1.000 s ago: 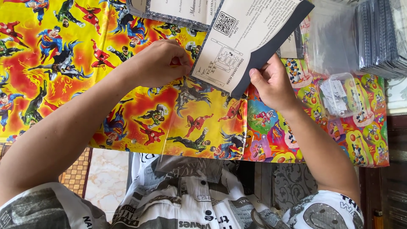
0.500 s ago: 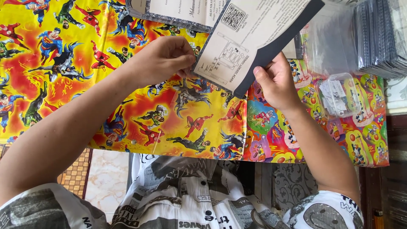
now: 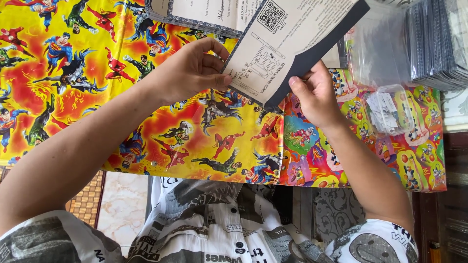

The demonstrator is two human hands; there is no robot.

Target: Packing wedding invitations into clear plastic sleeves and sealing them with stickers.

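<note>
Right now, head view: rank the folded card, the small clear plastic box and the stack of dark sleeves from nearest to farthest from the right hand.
1. Folded card: held by the right hand, touching it, up and to its left.
2. Small clear plastic box: on the cartoon-print cover, just right of the hand.
3. Stack of dark sleeves: top right corner, beyond the box.

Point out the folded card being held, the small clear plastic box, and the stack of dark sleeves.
folded card (image 3: 287, 46), head view, on its pale printed face.
small clear plastic box (image 3: 388, 111), head view, on its lid.
stack of dark sleeves (image 3: 434, 41), head view, mid-stack.
</note>
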